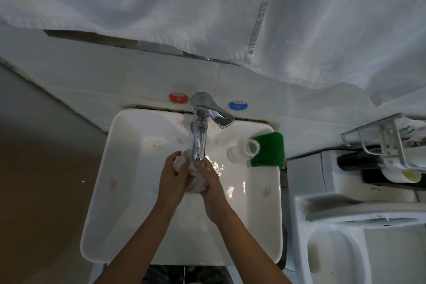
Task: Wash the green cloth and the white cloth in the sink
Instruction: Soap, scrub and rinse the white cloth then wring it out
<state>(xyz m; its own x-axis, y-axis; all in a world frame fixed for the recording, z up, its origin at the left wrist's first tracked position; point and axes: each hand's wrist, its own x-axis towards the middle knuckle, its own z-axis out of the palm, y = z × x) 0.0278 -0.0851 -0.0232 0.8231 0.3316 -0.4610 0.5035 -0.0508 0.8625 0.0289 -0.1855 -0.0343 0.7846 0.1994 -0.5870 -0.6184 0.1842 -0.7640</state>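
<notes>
Scrubbing is where you stand: both your hands are clenched round the white cloth [193, 176], bunched into a wet wad right under the spout of the faucet [200, 136], over the middle of the sink [129, 168]. Your left hand [171, 177] wraps the wad from its left side with the fingers curled over the top, and your right hand [211, 182] closes on it from the right, so the cloth is pinned between the two palms. What the coming move turns on is the green cloth [269, 148]: it lies folded on the sink's back right corner, up and to the right of your hands, well apart from them and out of the basin. Its long axis runs roughly front to back along the right rim. A clear bottle [244, 150] lies on its side just beside it, mouth toward the cloth and touching or overlapping its left edge (I cannot tell which). Your right hand is plainly the nearer one, so I judge the reach for the green cloth should fall to it, coming in from the front edge of the cloth rather than across the bottle, which looks apt to roll into the basin if nudged. The green cloth looks untouched by water, so I'd put the task at about its halfway point.
</notes>
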